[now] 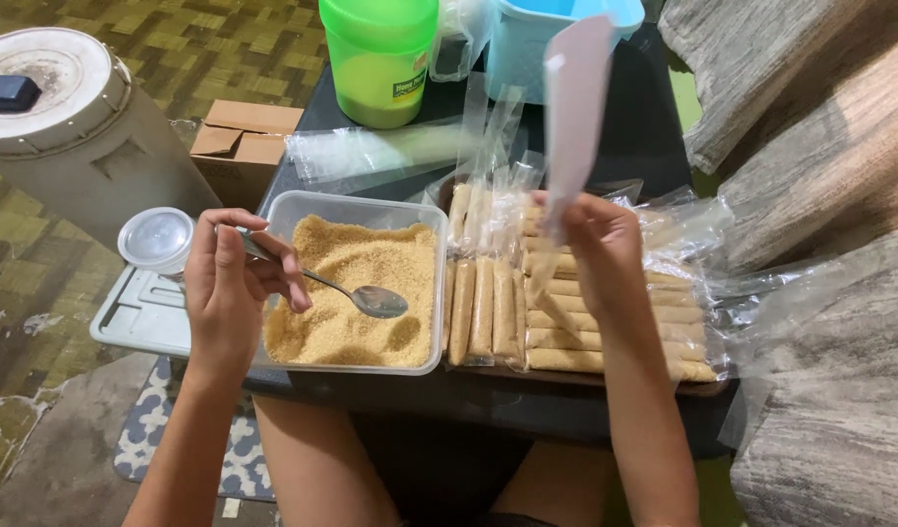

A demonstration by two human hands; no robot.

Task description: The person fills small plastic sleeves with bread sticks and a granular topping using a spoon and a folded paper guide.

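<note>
Dark table (654,117): 1 spoon (366,298) (left hand (224,288)), 1 bag (574,117) (right hand (600,244)).

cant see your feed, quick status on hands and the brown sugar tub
Left hand holds spoon over tub of brown sugar. Right hand holds empty narrow plastic bag upright. Filled tubes stacked beside tub. Nothing between them.

A green jug (379,59), a blue tub (527,39) (both at the table's far edge) and a cardboard box (239,146).
</note>
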